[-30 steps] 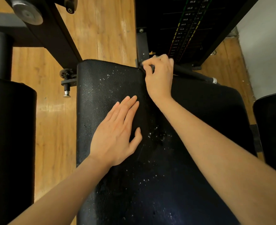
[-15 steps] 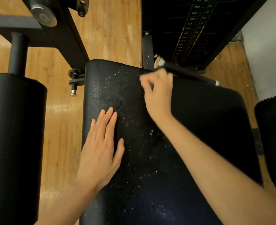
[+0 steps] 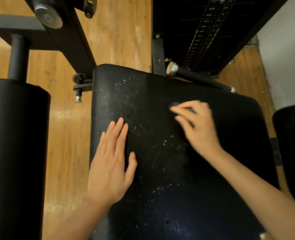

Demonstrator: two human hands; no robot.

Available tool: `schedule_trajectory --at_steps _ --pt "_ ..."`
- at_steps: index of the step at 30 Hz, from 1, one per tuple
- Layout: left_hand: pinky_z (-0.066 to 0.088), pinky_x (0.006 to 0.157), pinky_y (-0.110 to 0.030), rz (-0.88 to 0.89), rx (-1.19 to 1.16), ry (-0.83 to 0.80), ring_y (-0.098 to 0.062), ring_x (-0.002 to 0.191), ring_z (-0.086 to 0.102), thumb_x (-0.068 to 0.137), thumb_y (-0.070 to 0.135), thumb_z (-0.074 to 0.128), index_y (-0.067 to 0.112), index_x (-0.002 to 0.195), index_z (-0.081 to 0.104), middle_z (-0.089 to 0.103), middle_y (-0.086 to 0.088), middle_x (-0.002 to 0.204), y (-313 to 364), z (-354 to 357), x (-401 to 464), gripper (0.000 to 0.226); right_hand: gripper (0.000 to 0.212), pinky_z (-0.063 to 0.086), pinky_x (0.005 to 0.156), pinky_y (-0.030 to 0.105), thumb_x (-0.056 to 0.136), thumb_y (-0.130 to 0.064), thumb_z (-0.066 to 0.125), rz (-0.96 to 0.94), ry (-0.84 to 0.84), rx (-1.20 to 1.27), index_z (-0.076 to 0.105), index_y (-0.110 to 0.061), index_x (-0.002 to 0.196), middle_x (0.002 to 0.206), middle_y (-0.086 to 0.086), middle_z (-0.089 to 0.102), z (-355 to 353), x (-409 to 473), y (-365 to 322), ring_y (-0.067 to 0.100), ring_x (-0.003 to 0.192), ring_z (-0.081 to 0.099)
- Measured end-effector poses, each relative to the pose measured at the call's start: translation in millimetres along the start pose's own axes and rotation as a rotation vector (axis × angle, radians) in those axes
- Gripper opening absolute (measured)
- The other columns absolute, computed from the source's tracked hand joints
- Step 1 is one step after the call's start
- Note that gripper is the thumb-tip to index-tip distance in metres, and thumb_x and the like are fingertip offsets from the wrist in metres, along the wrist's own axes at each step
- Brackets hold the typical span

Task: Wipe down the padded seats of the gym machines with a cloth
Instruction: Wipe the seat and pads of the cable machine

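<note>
Far left, a black padded roller (image 3: 16,153) stands off the seat's left edge, out of the wipe for now. Left hand (image 3: 111,163) lies flat on the padded seat (image 3: 160,179), fingers straight and together, palm near the left edge; I read that as a brace to steady me while the other hand works. White specks are scattered across the middle of the seat, thickest between the two hands, so the wiping looks far from finished. Right hand (image 3: 197,129) is up toward the far right corner, blurred, fingers curled and pinching something small and dark at the tips. It may be the cloth, but I cannot tell. No plain cloth shows anywhere. Beyond the far edge, a black handle bar (image 3: 200,77) slants clear of the padding. No containers here.
</note>
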State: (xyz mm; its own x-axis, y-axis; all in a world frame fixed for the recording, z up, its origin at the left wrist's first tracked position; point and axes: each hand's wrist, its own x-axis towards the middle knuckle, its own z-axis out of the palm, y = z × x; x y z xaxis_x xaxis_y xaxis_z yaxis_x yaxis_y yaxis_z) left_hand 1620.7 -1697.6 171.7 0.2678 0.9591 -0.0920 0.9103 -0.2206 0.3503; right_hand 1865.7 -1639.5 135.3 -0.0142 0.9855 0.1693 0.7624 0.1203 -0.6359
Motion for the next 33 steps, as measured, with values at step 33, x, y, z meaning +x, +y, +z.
schedule_trajectory --at_steps 33 --pt "0.005 0.126 -0.034 0.044 0.008 0.096 -0.022 0.155 0.009 0.100 0.031 0.036 0.003 0.155 0.026 0.021 -0.009 0.165 -6 9 -1 0.062 0.011 0.041 0.080 0.035 0.095 -0.021 0.056 0.192 0.112 0.047 0.066 -0.019 0.096 0.098 0.001 0.054 44 -89 -105 0.020 0.090 0.046"
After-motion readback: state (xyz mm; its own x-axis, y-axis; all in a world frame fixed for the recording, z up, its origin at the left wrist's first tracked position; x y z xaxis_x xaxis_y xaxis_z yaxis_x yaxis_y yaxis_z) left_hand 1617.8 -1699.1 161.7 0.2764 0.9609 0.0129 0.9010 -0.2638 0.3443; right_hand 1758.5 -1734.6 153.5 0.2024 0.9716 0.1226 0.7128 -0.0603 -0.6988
